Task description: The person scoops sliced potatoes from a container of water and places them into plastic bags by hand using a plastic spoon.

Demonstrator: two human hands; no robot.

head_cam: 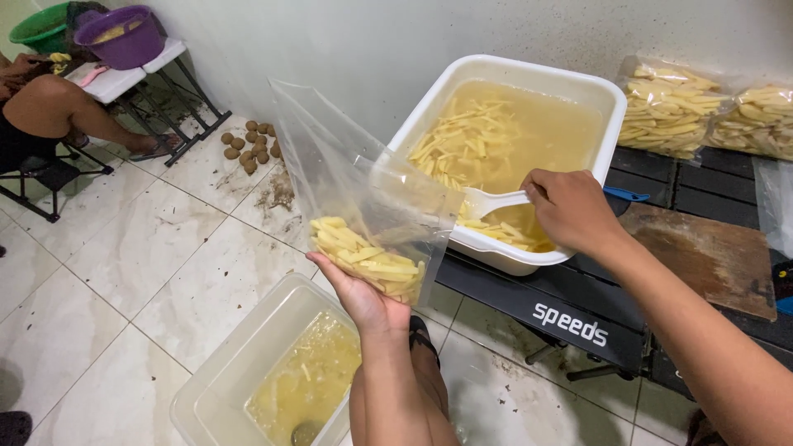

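1. showing the left hand [361,295] palm up, fingers curled under the bottom of a clear plastic bag [363,190] and gripping it; the bag stands open and upright over the floor, between the two tubs, its lower part filled with cut potato sticks [368,260].
2. right hand [570,211] closed around the handle of a white scoop [487,202], whose bowl lies over the near rim of the white tub [529,74], just beside the bag's mouth.
3. white tub: rectangular, holding cloudy yellowish water with more sticks; it rests on a black platform [545,310] bearing white lettering on its front edge.
4. packages: two sealed clear bags of sticks [669,103] lie right of the tub, side by side against the wall.
5. clear tub [239,363] on the floor directly under the left hand, with yellowish water in it.
6. open room: bare white tiles [140,272] spread to the left; the bag hangs free of both tubs' rims.
7. surroundings: a brown board [710,252] on the platform at right; whole potatoes [248,144] heaped on the tiles by the wall; a seated person [49,111] at far left beside a low table with a purple basin [124,37] and a green basin [41,25].
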